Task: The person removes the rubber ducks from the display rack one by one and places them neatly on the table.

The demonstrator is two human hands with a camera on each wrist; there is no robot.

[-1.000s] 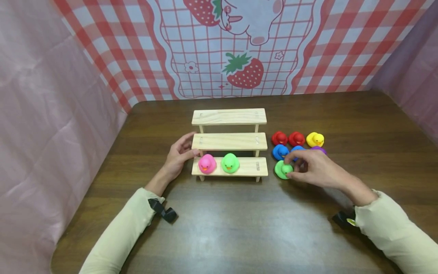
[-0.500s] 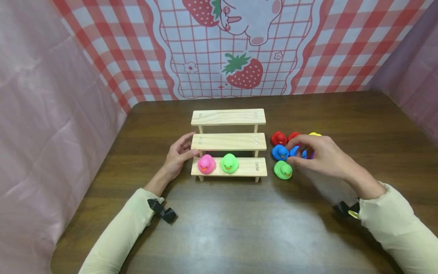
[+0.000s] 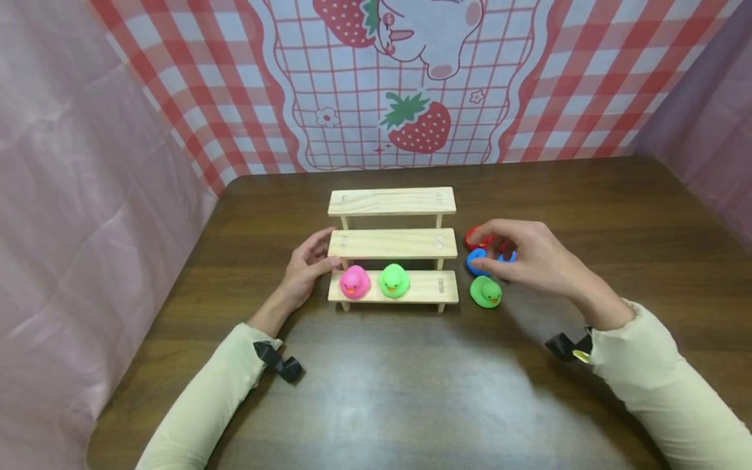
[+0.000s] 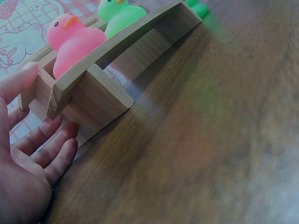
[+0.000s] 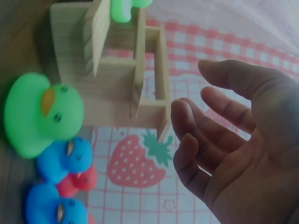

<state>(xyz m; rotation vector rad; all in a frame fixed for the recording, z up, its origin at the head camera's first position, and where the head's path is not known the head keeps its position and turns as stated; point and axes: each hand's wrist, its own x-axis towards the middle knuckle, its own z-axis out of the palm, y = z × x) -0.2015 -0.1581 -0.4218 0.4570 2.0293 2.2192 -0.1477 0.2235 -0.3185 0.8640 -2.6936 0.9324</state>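
Observation:
A wooden three-step shelf stands mid-table. On its lowest step sit a pink rubber duck and a green rubber duck. My left hand rests at the shelf's left end; in the left wrist view its thumb touches the middle step and its fingers lie loosely against the side. Over the ducks right of the shelf hovers my right hand, and the right wrist view shows nothing between its fingers. Under and beside it are a blue duck, a red duck and another green duck.
A second blue duck shows low in the right wrist view, and the right hand covers the ducks behind. A strawberry-print checked cloth hangs behind the brown table. Pink curtains flank it.
My right hand has left the green duck, which stays on the table, and moved back over the red and blue ducks, covering the yellow and purple ones. The left hand keeps its place.

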